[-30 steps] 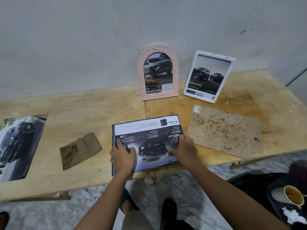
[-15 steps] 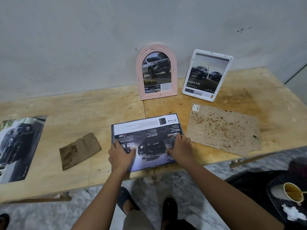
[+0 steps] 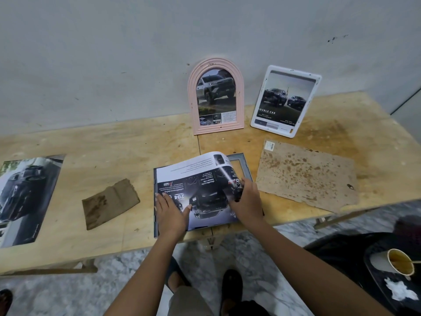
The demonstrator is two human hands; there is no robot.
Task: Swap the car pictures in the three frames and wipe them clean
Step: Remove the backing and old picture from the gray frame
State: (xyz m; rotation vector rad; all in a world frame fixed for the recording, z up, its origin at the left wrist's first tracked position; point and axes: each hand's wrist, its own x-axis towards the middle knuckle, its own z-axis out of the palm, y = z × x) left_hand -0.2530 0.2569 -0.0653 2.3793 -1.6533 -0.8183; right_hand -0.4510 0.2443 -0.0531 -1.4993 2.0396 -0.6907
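A grey frame (image 3: 241, 164) lies flat at the table's front edge, with a dark car picture (image 3: 200, 179) on it. My right hand (image 3: 247, 201) grips the picture's right edge and curls it up off the frame. My left hand (image 3: 169, 213) presses flat on the picture's lower left part. A pink arched frame (image 3: 215, 96) and a white rectangular frame (image 3: 286, 101) lean against the wall, each holding a car picture. Another loose car picture (image 3: 25, 197) lies at the far left. A brown cloth (image 3: 109, 202) rests left of the grey frame.
A stained brown backing board (image 3: 307, 176) lies right of the grey frame on the wooden table (image 3: 125, 144). Below right, a dark tray (image 3: 387, 290) holds a paper cup (image 3: 398, 262) and crumpled tissue. My feet stand on the marble floor.
My right hand has closed on the picture's right edge and lifted it, baring the frame's far right corner. My left hand has slid slightly onto the picture.
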